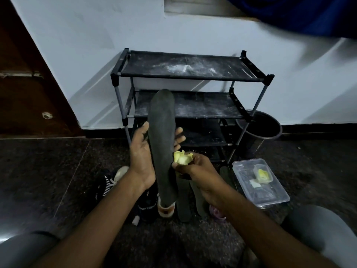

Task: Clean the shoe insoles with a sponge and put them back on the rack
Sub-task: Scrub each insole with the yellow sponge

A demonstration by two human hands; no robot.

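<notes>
A long dark insole [163,144] stands nearly upright in front of the black shoe rack [189,78]. My left hand [143,153] holds it from behind, thumb on its left edge and fingertips showing past its right edge. My right hand [195,167] grips a crumpled yellow sponge [182,157] pressed against the insole's right edge. Two more dark insoles [185,202] lie on the floor below my hands.
A clear plastic tub [270,198] holding a small yellow container sits on the floor at the right. A dark round bin [258,128] stands beside the rack. Shoes [108,186] lie on the floor at the left. The rack's shelves are dusty. A wooden door is at far left.
</notes>
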